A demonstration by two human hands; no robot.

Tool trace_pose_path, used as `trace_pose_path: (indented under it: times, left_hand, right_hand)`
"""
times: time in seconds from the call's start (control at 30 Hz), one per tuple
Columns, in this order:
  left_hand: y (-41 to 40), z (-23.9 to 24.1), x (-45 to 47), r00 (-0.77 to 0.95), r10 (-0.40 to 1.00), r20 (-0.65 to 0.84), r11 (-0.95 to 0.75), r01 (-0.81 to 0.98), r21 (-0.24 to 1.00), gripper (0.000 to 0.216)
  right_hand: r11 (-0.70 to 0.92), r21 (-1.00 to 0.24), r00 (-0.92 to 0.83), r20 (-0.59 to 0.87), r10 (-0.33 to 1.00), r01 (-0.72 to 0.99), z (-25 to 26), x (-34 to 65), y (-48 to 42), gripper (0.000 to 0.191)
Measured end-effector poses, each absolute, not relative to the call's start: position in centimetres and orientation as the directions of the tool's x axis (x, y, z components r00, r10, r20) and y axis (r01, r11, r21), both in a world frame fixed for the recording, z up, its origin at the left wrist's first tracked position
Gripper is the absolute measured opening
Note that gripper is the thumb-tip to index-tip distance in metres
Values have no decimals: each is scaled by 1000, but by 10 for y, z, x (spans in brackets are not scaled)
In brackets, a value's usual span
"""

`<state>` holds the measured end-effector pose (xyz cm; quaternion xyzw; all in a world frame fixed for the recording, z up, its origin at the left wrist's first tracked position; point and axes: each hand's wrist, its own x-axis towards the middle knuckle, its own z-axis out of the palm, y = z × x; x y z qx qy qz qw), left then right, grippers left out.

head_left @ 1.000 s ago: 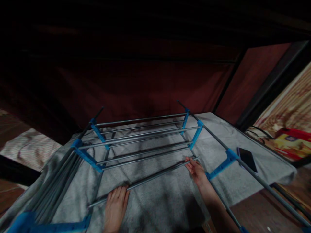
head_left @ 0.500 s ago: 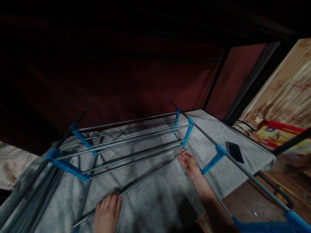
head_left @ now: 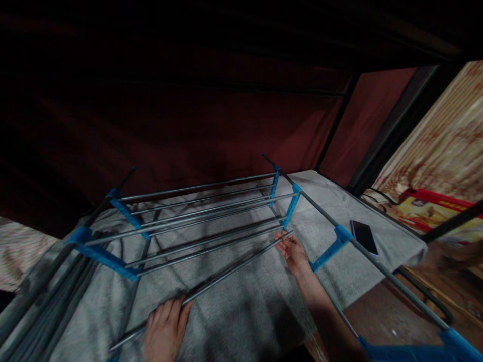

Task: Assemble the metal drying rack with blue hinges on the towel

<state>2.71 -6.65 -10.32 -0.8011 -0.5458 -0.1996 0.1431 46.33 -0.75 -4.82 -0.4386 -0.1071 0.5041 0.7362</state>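
A loose grey metal tube (head_left: 230,274) slants across the front of a half-built rack with blue plastic brackets. Near the tube's lower left end, my left hand (head_left: 166,324) is closed over it from above. The fingers of my right hand (head_left: 292,251) pinch its far right end, just below a blue bracket (head_left: 292,205). Several tubes (head_left: 211,207) span between the left bracket (head_left: 105,259) and right brackets behind it. A further blue bracket (head_left: 332,247) on the right side pole has no tube in it.
A bundle of grey tubes (head_left: 56,306) lies at the left on the grey blanket (head_left: 241,317). A phone (head_left: 364,237) rests right of the rack. Dark bed-frame posts (head_left: 396,130) and a red-yellow box (head_left: 433,211) stand farther right. A dark red panel closes the back.
The left side of the rack and the tube's left end have shifted very slightly left. Both hands keep their hold on the tube.
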Motion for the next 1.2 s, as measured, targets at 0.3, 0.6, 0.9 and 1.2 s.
trace_pose_path:
  times: [0.3, 0.6, 0.9, 1.2]
  left_hand:
    - [-66, -105, 23, 307, 826, 473, -369, 928, 42, 46]
    - [-69, -98, 27, 285, 855, 433, -346, 936, 68, 45]
    - [-67, -96, 31, 269, 870, 414, -314, 949, 42, 44]
    - [-68, -102, 32, 219, 854, 471, -292, 952, 87, 41]
  right_hand:
    - [70, -769, 482, -324, 814, -636, -45, 465, -8, 40]
    - [99, -747, 511, -346, 787, -658, -68, 466, -18, 47]
    - [49, -749, 480, -372, 794, -661, -91, 465, -30, 37]
    - [7, -753, 415, -354, 838, -658, -94, 471, -35, 26]
